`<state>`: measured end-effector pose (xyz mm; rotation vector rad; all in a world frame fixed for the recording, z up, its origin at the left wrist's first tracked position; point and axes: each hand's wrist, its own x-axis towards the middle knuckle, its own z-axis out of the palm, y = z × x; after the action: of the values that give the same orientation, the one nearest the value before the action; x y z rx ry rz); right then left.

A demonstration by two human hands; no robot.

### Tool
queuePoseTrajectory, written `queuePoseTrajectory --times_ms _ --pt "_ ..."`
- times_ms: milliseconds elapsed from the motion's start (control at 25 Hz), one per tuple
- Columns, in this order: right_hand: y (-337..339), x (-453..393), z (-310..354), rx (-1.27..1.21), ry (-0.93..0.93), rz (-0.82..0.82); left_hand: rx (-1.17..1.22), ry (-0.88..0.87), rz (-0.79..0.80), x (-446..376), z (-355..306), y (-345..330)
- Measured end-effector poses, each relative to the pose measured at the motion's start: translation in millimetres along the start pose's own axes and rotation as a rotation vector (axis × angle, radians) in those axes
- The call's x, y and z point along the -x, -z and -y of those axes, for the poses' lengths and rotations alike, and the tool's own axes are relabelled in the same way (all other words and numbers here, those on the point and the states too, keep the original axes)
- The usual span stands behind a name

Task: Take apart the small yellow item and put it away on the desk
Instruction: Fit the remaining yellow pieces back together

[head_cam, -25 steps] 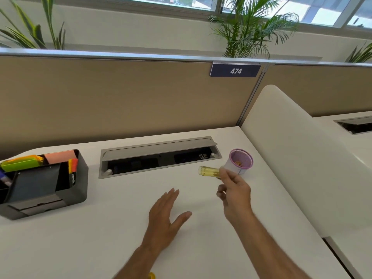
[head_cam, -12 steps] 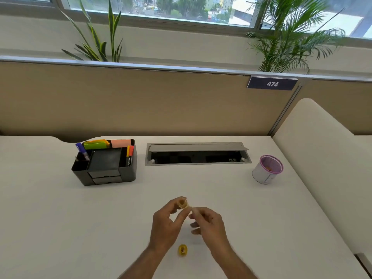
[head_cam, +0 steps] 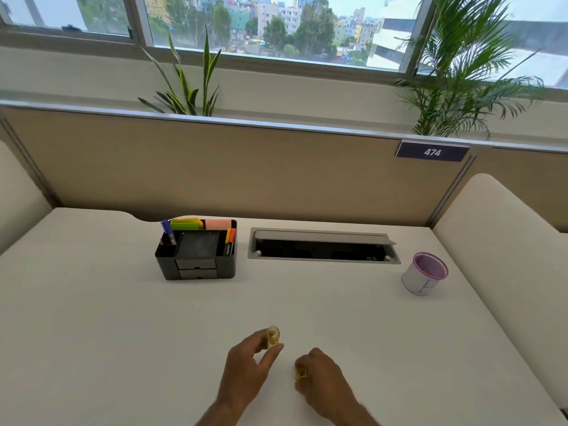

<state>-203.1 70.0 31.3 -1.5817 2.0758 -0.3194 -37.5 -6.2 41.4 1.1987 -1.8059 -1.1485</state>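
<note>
Left hand (head_cam: 246, 364): I pinch the yellow tube (head_cam: 272, 336) at its fingertips, above the bench (head_cam: 123, 333) | right hand (head_cam: 319, 376): closed on yellow cap (head_cam: 299, 374), just beside the left | progress: item apparently separated; stowing remains, perhaps in cup (head_cam: 425, 276) beyond the right hand.

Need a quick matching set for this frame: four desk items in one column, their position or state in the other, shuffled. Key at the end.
Items
1. black organiser
2. purple-rimmed cup
3. yellow tube piece
4. cable tray

Places or states
A. pinched in the left hand
B. far right of the desk, standing alone
C. recessed in the desk, lid open
D. back left, holding pens and sticky notes

Pairs: 1-D, 2-B, 3-A, 4-C
</note>
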Motion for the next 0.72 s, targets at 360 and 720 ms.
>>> queuePoseTrajectory --times_ms 360,720 --pt "69 3 56 -0.816 -0.029 -0.396 0.000 -0.109 -0.021 6 -2 -3" --pt "68 13 75 -0.734 0.095 -0.410 -0.024 -0.214 -0.010 8 -19 6"
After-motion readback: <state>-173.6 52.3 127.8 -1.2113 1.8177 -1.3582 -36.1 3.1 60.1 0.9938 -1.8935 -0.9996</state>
